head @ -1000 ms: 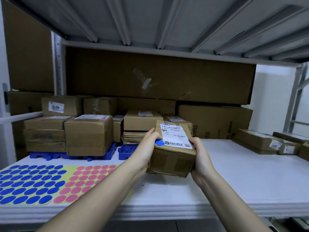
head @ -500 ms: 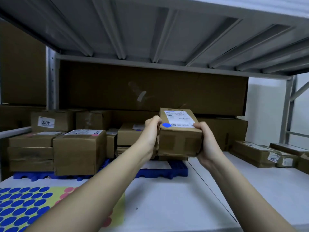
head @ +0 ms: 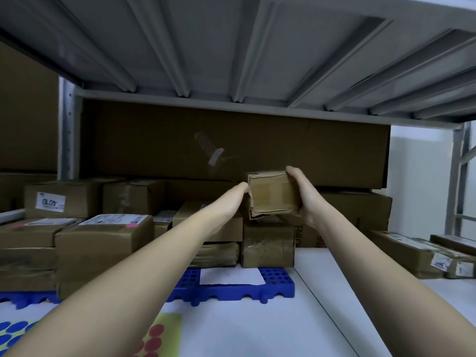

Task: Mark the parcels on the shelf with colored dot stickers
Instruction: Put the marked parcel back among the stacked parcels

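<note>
Parcels, brown cardboard, stacked at the rear of the white shelf [head: 322,318]; all places below are given from the blue pallet mat [head: 231,289].

Item, largest: long carton [head: 231,143] standing behind the mat, spanning the back.

Item: taped box [head: 268,243] on the mat's right end, top face apparently free.

Item: held parcel [head: 273,195], above that box, just clear of it or barely resting; I cannot tell which. Long axis runs left to right.

Item: my right hand [head: 301,199], wrapped over its right end; my left hand [head: 231,202], flat against its left end. Both grip it between them, equally near.

Item: sticker sheet [head: 159,336], in front of the mat, red dots showing.

Judgement: setting down calls for a straight drop onto the taped box.
</note>
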A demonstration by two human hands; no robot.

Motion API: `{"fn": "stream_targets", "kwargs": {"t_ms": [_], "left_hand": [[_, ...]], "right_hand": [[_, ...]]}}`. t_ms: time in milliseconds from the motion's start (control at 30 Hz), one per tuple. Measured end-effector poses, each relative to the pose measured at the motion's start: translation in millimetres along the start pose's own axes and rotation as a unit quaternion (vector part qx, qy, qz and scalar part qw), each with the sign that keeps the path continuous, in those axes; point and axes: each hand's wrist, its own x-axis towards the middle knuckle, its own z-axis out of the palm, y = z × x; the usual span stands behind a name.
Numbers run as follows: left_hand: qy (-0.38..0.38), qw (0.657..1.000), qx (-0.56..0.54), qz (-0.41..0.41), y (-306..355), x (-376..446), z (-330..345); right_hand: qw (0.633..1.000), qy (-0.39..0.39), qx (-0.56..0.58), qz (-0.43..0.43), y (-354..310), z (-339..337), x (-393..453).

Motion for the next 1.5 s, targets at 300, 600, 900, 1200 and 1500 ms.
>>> {"fn": "stream_targets", "kwargs": {"t_ms": [300,600,900,1200,1500], "left_hand": [[-0.036,0.979,0.198,0.005,-33.7,50.0,1.2],[0.058,0.882,0.461,0.084,-59.2,69.3,-1.5],[0.086,0.839,0.534,0.059,-66.0,65.1,-3.4],[0.074,0.841,0.534,0.037,-66.1,62.5,-0.4],[0.064,0.845,0.530,0.031,-62.9,59.2,-1.5]], "right_hand": [[0.994,-0.047,-0.093,-0.025,43.5,-12.6,47.6],[0.977,-0.026,-0.200,-0.063,69.5,-11.3,70.3],[0.954,0.056,-0.277,-0.097,80.6,-2.5,82.8],[0.925,0.095,-0.361,-0.074,82.5,8.4,86.3],[0.919,0.091,-0.377,-0.065,80.2,9.5,84.7]]}}
